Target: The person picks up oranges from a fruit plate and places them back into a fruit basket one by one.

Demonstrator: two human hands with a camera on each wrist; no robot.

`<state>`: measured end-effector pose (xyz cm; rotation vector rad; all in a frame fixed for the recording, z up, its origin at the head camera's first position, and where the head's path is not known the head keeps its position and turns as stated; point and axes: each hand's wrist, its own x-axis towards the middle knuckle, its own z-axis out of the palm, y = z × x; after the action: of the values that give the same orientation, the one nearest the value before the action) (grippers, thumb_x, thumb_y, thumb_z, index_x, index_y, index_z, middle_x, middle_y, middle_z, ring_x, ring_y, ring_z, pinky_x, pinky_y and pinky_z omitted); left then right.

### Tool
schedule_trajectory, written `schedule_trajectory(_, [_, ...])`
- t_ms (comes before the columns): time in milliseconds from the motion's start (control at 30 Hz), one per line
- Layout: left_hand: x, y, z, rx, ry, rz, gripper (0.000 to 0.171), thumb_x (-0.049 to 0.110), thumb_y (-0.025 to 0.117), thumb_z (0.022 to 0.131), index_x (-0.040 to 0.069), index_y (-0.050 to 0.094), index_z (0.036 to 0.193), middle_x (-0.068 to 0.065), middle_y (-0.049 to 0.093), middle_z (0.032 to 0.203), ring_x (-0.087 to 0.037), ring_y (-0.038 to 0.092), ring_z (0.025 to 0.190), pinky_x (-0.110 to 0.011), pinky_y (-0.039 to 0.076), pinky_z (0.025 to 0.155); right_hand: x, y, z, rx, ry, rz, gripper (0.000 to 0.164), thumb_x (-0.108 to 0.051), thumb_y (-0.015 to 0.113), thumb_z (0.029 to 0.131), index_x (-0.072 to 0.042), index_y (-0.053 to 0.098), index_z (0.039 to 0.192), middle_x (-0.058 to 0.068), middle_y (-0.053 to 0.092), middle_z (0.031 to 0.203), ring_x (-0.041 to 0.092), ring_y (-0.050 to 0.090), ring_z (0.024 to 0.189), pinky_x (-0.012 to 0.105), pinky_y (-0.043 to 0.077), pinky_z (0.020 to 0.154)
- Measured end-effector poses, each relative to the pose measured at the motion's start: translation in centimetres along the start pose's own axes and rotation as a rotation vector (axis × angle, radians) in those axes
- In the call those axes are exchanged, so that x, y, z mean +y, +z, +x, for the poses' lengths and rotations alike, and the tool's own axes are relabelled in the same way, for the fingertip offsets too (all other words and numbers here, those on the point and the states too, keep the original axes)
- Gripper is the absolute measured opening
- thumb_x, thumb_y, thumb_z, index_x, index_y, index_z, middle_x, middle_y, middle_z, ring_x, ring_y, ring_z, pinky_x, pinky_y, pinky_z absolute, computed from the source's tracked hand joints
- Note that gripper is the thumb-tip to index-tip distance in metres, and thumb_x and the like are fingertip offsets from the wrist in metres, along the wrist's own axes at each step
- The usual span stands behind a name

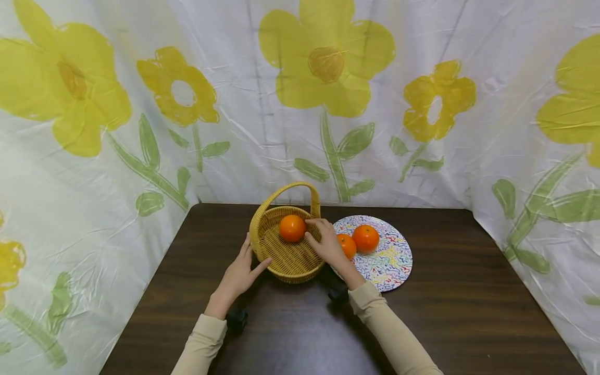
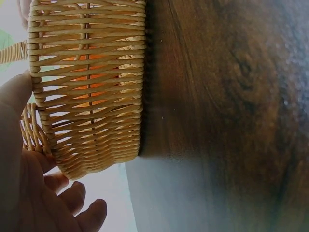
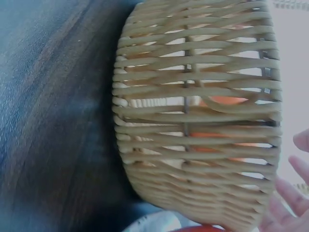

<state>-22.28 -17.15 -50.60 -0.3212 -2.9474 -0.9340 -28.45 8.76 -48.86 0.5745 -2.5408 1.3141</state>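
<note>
A yellow wicker basket (image 1: 292,266) with an arched handle stands upright on the table, one orange (image 1: 292,228) inside it. At its left front side, my left hand (image 1: 238,272) holds the basket, thumb over the rim and fingers along the outer wall. The left wrist view shows that thumb on the rim of the woven basket (image 2: 91,96). My right hand (image 1: 325,244) reaches over the right rim, loosely extended fingers beside the orange; contact is unclear. In the right wrist view the right hand's fingers (image 3: 289,193) show past the rim, and the orange glimpses through the weave.
Right of the basket lies a round, multicoloured patterned plate (image 1: 391,260). Two more oranges (image 1: 365,238) sit on its left part, one partly behind the right hand. The dark wooden table (image 1: 469,291) meets a flowered curtain (image 1: 244,156) at its back and sides.
</note>
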Motion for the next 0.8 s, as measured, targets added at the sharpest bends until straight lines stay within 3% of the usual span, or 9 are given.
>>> schedule_trajectory(233, [-0.1,-0.1,0.0,0.004,0.002,0.0,0.076,0.053,0.049,0.091,0.019,0.015,0.15,0.0,-0.006,0.156,-0.037,0.053,0.114,-0.048,0.049,0.078,-0.6,-1.3,-0.4,0.004,-0.05,0.025,0.033,-0.017,0.057,0.092,-0.006,0.057,0.124,0.013,0.051,0.124,0.032,0.044,0.118,0.053,0.037,0.097])
schedule_trajectory(500, [0.0,-0.1,0.0,0.013,0.031,-0.015,0.078,0.058,0.045,0.09,0.016,0.018,0.15,-0.003,-0.004,0.156,-0.039,0.05,0.118,-0.05,0.048,0.08,-0.5,-2.9,-0.9,-0.029,-0.047,-0.018,0.036,-0.02,0.057,0.093,-0.009,0.055,0.127,0.013,0.051,0.125,0.032,0.045,0.118,0.052,0.038,0.096])
schedule_trajectory(800, [-0.1,0.0,0.0,0.006,0.021,-0.016,0.077,0.055,0.046,0.091,0.021,0.012,0.151,0.0,-0.006,0.156,-0.038,0.048,0.12,-0.051,0.047,0.084,-1.0,-5.1,-1.5,-0.052,-0.062,-0.069,0.041,-0.023,0.057,0.093,-0.007,0.052,0.13,0.012,0.054,0.125,0.029,0.049,0.117,0.048,0.039,0.098])
